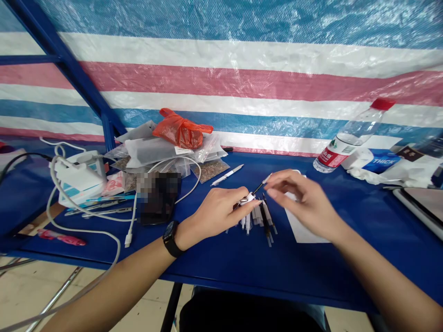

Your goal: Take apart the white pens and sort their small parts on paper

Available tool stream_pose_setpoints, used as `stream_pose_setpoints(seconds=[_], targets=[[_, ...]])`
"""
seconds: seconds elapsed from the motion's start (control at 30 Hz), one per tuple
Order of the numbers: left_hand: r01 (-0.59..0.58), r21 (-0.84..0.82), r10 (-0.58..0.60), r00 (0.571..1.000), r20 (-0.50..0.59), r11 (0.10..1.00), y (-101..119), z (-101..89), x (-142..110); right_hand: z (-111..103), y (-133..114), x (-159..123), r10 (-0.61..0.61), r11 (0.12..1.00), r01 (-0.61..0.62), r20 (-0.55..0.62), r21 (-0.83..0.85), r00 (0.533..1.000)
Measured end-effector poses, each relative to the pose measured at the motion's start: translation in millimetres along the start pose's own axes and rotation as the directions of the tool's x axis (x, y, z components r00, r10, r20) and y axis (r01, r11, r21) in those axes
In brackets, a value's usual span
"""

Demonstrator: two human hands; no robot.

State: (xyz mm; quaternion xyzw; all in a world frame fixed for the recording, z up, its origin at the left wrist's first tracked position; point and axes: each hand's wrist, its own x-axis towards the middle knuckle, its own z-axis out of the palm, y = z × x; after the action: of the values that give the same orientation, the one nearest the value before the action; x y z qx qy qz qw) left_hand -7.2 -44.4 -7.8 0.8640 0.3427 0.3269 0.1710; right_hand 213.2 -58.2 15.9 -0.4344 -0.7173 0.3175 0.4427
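My left hand [218,213] is shut on a slim black pen part [256,189] with a white piece [247,198] near my fingers. Its far end, tipped white, reaches my right hand [301,203], whose curled fingertips are at that tip. I cannot tell whether they grip it. Below both hands lies a loose bunch of black and white pen parts [258,221] on the blue table [311,272]. A white paper sheet [301,230] lies partly under my right hand.
A white pen [227,175] lies beyond my hands. At left are a blurred phone [159,198], a white charger with cables [79,177], and plastic packets [166,154] under an orange bag [182,130]. A red-capped water bottle [353,137] stands at right, near a laptop corner [424,207].
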Motion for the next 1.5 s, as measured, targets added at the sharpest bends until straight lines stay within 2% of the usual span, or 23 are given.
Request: stream_pose_setpoints(seconds=[0.07, 0.1, 0.17, 0.23, 0.3, 0.37, 0.43, 0.53, 0.6, 0.7, 0.8, 0.87, 0.97, 1.07, 1.13, 1.23, 1.33, 1.5], targets=[[0.015, -0.019, -0.016, 0.999, -0.036, 1.0, 1.4, -1.5, 0.8, -20.9, 5.6, 7.4, 0.018, 0.979, -0.038, -0.1, -0.203, 0.995], [0.019, -0.022, -0.02, 0.998, -0.054, 1.0, 2.0, -2.3, 1.2, -32.1, 9.6, 10.7, 0.027, 0.938, -0.077, -0.152, -0.337, 0.988], [0.022, -0.022, -0.023, 0.996, -0.083, 1.0, 2.9, -4.1, 1.7, -53.1, 19.1, 15.4, 0.079, 0.776, -0.197, -0.217, -0.599, 0.973], [0.021, -0.01, -0.022, 0.994, -0.108, 1.0, 3.0, -5.5, 2.1, -69.6, 28.2, 17.0, 0.21, 0.627, -0.287, -0.198, -0.725, 0.957], [0.015, 0.008, -0.014, 0.993, -0.121, 1.0, 2.4, -6.2, 2.5, -80.6, 34.9, 16.2, 0.371, 0.58, -0.331, -0.12, -0.744, 0.921], [0.001, 0.027, 0.003, 0.992, -0.123, 1.0, 1.4, -6.1, 2.9, -87.5, 39.2, 14.4, 0.498, 0.6, -0.36, -0.02, -0.714, 0.867], [-0.012, 0.041, 0.017, 0.993, -0.12, 0.999, 0.6, -5.6, 3.3, -92.1, 42.7, 13.0, 0.551, 0.641, -0.368, 0.071, -0.673, 0.831], [-0.01, 0.045, 0.015, 0.995, -0.099, 0.999, 0.3, -4.8, 3.7, -95.9, 49.6, 12.2, 0.519, 0.701, -0.332, 0.132, -0.632, 0.845], [-0.003, 0.037, 0.006, 0.997, -0.078, 0.999, 0.6, -4.4, 4.0, -95.4, 54.6, 12.4, 0.496, 0.712, -0.32, 0.125, -0.625, 0.859], [-0.008, 0.03, 0.01, 0.998, -0.067, 1.0, 1.2, -4.1, 4.4, -91.8, 58.8, 13.2, 0.5, 0.714, -0.33, 0.12, -0.617, 0.858], [-0.002, 0.029, 0.003, 0.998, -0.055, 1.0, 1.6, -3.9, 4.1, -89.8, 56.3, 14.5, 0.503, 0.704, -0.34, 0.099, -0.624, 0.859], [0.001, 0.021, 0.0, 0.999, -0.047, 1.0, 2.0, -3.7, 3.5, -90.2, 50.8, 15.5, 0.474, 0.709, -0.344, 0.055, -0.615, 0.879], [-0.031, 0.002, 0.031, 0.999, -0.04, 1.0, 3.6, -3.0, 2.0, -87.2, 36.7, 16.3, 0.4, 0.806, -0.352, 0.001, -0.476, 0.916], [-0.082, -0.027, 0.082, 0.997, -0.001, 0.996, 6.3, -0.8, -0.2, -71.0, 17.7, 14.6, 0.309, 0.941, -0.31, -0.03, -0.134, 0.951], [-0.108, -0.047, 0.109, 0.994, 0.028, 0.993, 8.1, 1.6, -1.9, -53.1, 5.0, 11.8, 0.246, 0.967, -0.241, -0.057, 0.087, 0.968], [-0.134, -0.065, 0.137, 0.989, 0.048, 0.989, 9.5, 5.4, -4.1, -25.4, -9.5, 6.6, 0.184, 0.93, -0.141, -0.098, 0.339, 0.978], [-0.135, -0.08, 0.14, 0.988, 0.068, 0.988, 9.5, 7.4, -5.0, -8.5, -15.8, 2.2, 0.156, 0.897, -0.092, -0.113, 0.433, 0.981], [-0.125, -0.112, 0.132, 0.99, 0.057, 0.986, 8.5, 7.0, -4.4, -4.6, -12.3, -0.5, 0.102, 0.906, -0.057, -0.084, 0.418, 0.991]])
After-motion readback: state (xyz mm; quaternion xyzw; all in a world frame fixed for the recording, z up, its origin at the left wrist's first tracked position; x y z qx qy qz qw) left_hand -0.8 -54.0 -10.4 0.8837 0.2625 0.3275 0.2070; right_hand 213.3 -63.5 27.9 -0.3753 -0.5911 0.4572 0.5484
